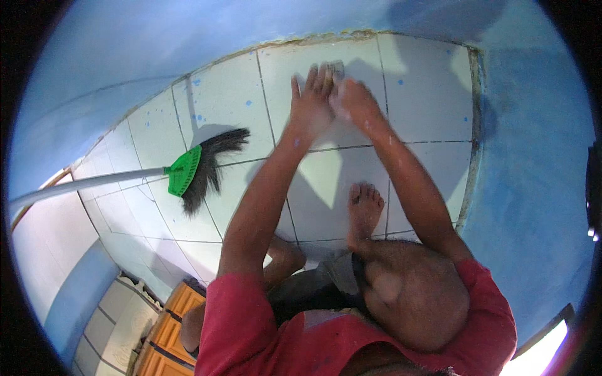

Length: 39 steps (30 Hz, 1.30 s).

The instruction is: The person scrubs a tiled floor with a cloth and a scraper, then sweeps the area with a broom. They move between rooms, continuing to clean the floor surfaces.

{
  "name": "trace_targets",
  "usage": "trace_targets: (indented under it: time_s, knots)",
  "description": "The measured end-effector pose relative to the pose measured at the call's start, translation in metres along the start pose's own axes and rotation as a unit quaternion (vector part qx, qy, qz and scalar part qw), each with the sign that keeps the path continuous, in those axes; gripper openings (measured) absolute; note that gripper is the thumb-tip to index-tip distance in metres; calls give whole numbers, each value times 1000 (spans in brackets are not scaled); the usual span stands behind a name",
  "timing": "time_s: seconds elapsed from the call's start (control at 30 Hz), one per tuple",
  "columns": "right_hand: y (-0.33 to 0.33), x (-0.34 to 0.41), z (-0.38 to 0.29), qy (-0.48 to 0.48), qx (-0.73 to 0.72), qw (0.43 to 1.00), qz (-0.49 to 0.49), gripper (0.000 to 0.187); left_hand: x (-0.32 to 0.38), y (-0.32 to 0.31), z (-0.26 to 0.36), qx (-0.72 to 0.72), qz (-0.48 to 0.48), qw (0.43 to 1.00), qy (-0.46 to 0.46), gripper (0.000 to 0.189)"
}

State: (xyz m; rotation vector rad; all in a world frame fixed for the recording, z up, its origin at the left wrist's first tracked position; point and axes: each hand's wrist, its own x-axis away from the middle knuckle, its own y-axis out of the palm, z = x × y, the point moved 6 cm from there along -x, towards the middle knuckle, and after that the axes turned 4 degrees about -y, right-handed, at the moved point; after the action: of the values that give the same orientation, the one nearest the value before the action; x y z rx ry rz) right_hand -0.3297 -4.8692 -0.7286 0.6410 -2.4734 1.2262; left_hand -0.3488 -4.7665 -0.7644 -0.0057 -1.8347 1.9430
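Note:
My left hand [312,105] is stretched out over the white floor tiles, fingers spread and nothing seen in it. Close beside it on the right, my right hand [355,101] is curled, blurred by motion, around something pale that may be a cloth or sponge; its exact kind cannot be told. A small greyish patch or object [336,68] shows just beyond the fingertips, too blurred to name. Blue paint spots [249,103] dot the tiles around the hands.
A broom with a green head [186,171] and black bristles leans at the left, its grey handle reaching the blue wall [141,42]. Another blue wall [531,164] rises at the right. My bare foot [366,207] rests on the tiles. Orange wooden furniture [174,324] stands at lower left.

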Motion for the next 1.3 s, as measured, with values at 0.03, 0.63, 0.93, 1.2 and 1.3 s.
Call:
trace_targets:
  time_s: [0.03,0.63,0.93,1.2,1.3]
  knots:
    - [-13,-26,-3,1,-15,1000,18,38,-24,-5,-13,9,11,1000,-12,83]
    - [37,69,9,-14,51,994,-91,42,82,39,34,14,-10,999,-30,84]
    - [26,23,-16,-20,61,996,-61,48,50,12,-16,68,-14,997,-43,73]
    - [61,100,3,-20,44,993,-111,55,114,33,29,88,-28,995,-22,83]
    - [30,8,-14,-64,33,997,-13,44,34,1,-18,8,42,998,-39,81]
